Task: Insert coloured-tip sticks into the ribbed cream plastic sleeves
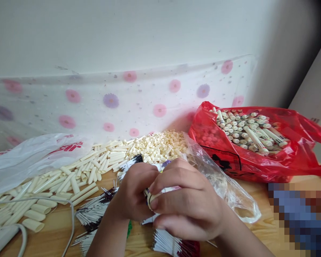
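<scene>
My left hand point(135, 187) and my right hand point(186, 198) meet over the middle of the table, both closed round a small cream pen part point(150, 200) with a dark ring. Most of it is hidden by my fingers. Under and beside my hands lie bundles of thin white pen refills with dark tips point(92, 210). Another bundle of refills point(167, 242), with dark red tips, is below my right hand. Just behind my hands is a heap of small cream slotted pieces point(163, 146).
Cream pen barrels point(77, 180) spread over the left of the wooden table point(140, 241), by a white plastic bag point(40, 155) and a grey cable point(72, 214). At right are a see-through bag point(238, 200) and a red bag point(291, 121) of multi-colour pens point(254, 139).
</scene>
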The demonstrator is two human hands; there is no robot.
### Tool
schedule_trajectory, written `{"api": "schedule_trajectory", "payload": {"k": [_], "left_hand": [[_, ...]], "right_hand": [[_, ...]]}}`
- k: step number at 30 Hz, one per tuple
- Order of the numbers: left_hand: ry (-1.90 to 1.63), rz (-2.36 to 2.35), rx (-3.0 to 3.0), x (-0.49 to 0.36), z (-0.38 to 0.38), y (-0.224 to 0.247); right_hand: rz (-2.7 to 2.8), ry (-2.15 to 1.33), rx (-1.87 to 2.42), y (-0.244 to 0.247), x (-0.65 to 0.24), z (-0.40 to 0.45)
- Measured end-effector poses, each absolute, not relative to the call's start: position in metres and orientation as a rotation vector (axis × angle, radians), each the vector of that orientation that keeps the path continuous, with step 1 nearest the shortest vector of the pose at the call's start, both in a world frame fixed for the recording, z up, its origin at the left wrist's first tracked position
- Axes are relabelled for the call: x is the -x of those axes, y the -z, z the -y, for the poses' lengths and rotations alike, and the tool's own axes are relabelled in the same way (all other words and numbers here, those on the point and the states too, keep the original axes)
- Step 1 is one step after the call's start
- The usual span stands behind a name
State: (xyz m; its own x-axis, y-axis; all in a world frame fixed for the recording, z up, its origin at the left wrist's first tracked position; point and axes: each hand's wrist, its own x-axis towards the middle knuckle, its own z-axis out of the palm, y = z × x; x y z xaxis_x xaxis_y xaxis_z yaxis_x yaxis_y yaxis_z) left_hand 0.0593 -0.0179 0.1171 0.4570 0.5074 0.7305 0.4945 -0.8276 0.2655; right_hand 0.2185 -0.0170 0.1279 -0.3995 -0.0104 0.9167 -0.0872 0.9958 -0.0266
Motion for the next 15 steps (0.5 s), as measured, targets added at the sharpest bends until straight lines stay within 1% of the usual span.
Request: {"api": "schedule_trajectory", "payload": {"k": [3, 5, 7, 11, 13, 15], "left_hand": [[-1.288, -0.896, -2.704, -0.057, 0.020, -0.120], [-1.189, -1.057, -2.692, -0.053, 0.020, -0.121], [-1.024, -1.314, -2.686, -0.051, 0.018, -0.122], [-0.548, -1.770, -2.739, -0.055, 0.013, -0.121], [-0.349, -1.839, -2.788, -0.063, 0.011, -0.118], [-0.224, -1.791, -2.833, -0.071, 0.008, -0.114]], "right_hand": [[1.956, -0.162, -0.063, -0.126, -0.220, 0.012], [1.963, -0.237, 0.012, -0.125, -0.223, 0.007], [1.992, -0.275, 0.181, -0.124, -0.227, 0.003], [2.257, -0.141, 0.669, -0.121, -0.241, -0.004], [2.440, -0.043, 0.877, -0.118, -0.249, -0.008], [2.580, -0.001, 0.963, -0.114, -0.258, -0.013]]}}
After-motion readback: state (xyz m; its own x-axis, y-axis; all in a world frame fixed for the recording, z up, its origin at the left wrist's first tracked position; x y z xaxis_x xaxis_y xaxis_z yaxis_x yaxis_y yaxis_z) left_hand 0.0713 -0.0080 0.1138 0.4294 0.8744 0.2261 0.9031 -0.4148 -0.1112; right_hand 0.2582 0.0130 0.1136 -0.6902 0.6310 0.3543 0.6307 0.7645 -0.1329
